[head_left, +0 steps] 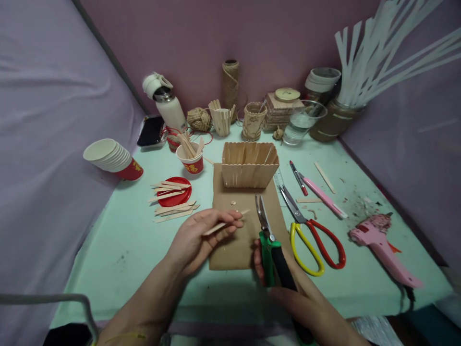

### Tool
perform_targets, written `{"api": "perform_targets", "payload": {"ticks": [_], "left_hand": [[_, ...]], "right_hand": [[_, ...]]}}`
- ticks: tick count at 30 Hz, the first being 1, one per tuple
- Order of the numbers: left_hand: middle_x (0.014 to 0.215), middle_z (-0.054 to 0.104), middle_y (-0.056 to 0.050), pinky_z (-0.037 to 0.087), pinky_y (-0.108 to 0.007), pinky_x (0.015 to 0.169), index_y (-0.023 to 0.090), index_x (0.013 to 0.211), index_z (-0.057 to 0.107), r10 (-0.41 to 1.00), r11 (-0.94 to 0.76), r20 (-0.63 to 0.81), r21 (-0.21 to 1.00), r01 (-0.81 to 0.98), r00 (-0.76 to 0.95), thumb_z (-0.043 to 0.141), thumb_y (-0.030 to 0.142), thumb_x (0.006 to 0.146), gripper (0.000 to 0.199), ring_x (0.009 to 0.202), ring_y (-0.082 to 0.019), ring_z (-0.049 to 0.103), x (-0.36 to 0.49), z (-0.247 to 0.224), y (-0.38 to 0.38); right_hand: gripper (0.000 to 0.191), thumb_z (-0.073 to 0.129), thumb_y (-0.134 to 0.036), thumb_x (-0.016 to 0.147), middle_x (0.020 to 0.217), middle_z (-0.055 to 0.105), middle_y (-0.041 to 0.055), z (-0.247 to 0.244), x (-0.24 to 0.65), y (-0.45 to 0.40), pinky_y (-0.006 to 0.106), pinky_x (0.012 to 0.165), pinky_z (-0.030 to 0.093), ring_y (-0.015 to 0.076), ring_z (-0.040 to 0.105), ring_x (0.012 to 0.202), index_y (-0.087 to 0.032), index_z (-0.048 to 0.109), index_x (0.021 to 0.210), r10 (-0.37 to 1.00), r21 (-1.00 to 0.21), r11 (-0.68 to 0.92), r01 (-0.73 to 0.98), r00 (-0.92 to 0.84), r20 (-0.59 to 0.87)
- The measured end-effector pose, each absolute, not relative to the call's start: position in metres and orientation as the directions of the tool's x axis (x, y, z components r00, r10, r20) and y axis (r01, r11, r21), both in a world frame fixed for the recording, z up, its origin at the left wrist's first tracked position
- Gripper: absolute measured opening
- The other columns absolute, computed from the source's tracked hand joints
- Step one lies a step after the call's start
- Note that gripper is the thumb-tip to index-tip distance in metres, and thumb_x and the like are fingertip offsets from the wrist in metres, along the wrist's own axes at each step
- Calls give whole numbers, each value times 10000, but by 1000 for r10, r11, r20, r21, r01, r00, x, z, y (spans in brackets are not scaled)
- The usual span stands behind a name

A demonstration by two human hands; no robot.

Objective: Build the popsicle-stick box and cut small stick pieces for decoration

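Between the thumb and fingers of my left hand (205, 235) is a thin wooden craft stick (217, 228), its pointed end sticking out to the right. My right hand (281, 283) is wrapped round a pair of green and black pruning shears (268, 247), blades upward and slightly parted, just right of the stick. Both hands are over a brown cardboard sheet (230, 254). At its far end stands a box made of wooden sticks (250, 175). A small wood chip (233, 203) lies on the cardboard.
Left are cut sticks on a red lid (182, 196), a cup of sticks (194, 164) and stacked paper cups (111, 158). Right lie scissors (304, 222), a pink knife (324, 197) and a pink glue gun (382, 245). A water cup (298, 127) and twine ball (199, 119) stand behind.
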State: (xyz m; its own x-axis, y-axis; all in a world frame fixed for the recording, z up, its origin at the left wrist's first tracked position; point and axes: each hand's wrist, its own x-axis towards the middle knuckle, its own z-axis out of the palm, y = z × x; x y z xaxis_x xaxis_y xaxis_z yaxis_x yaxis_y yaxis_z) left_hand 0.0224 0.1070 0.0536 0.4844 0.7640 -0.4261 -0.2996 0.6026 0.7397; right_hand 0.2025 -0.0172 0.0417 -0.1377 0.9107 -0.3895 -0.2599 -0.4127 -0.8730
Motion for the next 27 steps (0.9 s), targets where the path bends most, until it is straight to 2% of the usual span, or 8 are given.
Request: {"api": "perform_targets", "payload": {"ticks": [2,6,8,12,14,17,23,27], "left_hand": [[1061,690,-97,531,-238,794,136,832,705,745,611,-450,757,-232,493,776,226,707,169,902,-181,685,23,49,105],[1197,613,-68,526,-262,818,252,1167,590,747,604,-460,771,-202,480,761,97,691,530,896,-158,683,27,45,102],[1119,635,-70,521,-273,836,244,1233,538,722,633,-477,747,-202,501,747,73,694,603,886,-154,678,30,44,100],[804,642,-32,498,-193,672,142,1098,593,660,698,-515,689,-194,547,711,120,744,374,709,-95,626,35,35,97],[688,600,-5,435,-160,545,121,985,608,667,697,-513,686,-208,540,671,212,803,213,574,-59,545,38,29,94],[572,543,32,333,-153,435,139,909,579,704,659,-493,722,-212,511,607,338,858,208,448,-45,445,41,21,90],[723,652,-19,504,-239,649,161,968,558,737,612,-449,761,-217,506,655,340,824,249,654,-116,617,42,23,83],[802,669,-41,522,-260,715,150,893,565,728,627,-485,757,-185,485,705,350,776,271,721,-134,646,40,27,83]], "right_hand": [[571,620,-299,742,996,554,40,42,205,-21,328,777,440,210,524,896,-277,464,1291,897,-859,-442,-259,-144,-418],[578,611,-318,731,992,569,33,46,214,-26,339,784,433,236,526,963,-286,478,1292,844,-806,-535,-253,-202,-497],[525,599,-338,727,1005,574,36,49,220,-25,357,795,432,246,528,963,-279,524,1243,825,-799,-560,-219,-226,-517],[409,589,-304,712,964,588,36,57,225,-18,385,852,432,256,532,944,-271,601,1120,815,-839,-542,-56,-279,-508],[502,586,-269,716,1000,601,41,63,224,-14,395,919,417,259,539,987,-274,557,1217,811,-844,-535,16,-268,-519],[649,583,-201,704,991,627,50,73,217,-10,385,937,428,250,578,975,-221,459,1342,781,-818,-559,135,-245,-575],[695,557,-125,666,1055,641,50,90,206,-3,345,861,473,223,610,931,-217,421,1341,783,-779,-537,323,-154,-603],[630,591,-138,662,1026,638,54,87,207,-2,321,795,488,219,610,904,-206,464,1275,802,-790,-489,370,-166,-574]]}}
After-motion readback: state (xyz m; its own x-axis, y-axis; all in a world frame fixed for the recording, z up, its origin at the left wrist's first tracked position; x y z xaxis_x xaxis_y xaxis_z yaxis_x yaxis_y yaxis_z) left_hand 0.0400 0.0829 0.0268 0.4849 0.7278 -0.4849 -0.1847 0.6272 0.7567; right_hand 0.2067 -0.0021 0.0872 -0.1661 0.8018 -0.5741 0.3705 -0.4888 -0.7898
